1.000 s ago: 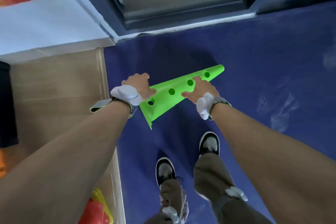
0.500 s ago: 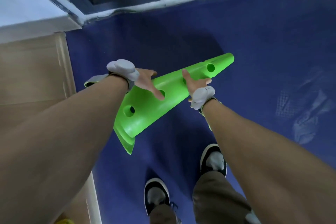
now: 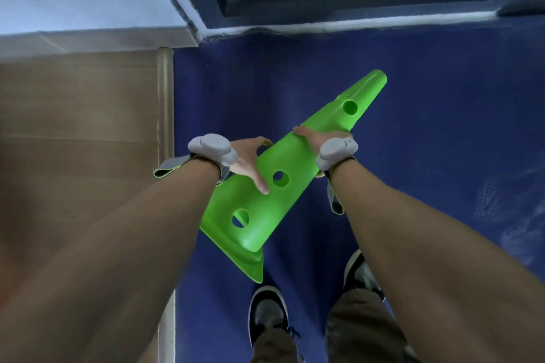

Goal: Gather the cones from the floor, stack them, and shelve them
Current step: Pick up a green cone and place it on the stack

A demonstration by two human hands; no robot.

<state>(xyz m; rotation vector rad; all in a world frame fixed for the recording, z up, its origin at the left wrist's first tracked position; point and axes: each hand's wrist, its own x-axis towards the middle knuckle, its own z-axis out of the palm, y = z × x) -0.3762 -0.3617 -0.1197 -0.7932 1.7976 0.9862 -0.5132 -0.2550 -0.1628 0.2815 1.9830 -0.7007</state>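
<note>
Blue carpet (image 3: pixel 442 97) beside wooden surface (image 3: pixel 79 127); hands, left hand (image 3: pixel 247 156) and right hand (image 3: pixel 312 138), clasped around a green cone (image 3: pixel 274 215).

Blue carpet (image 3: pixel 427 82) meets wooden flooring (image 3: pixel 79 115) beside it.

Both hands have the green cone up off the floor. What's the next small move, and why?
Probably swing the green cone toward the wooden surface on the left, if that is the shelf. The left hand and right hand both grip it, it hangs tilted over the blue floor, and no other cone shows in view to gather.
</note>
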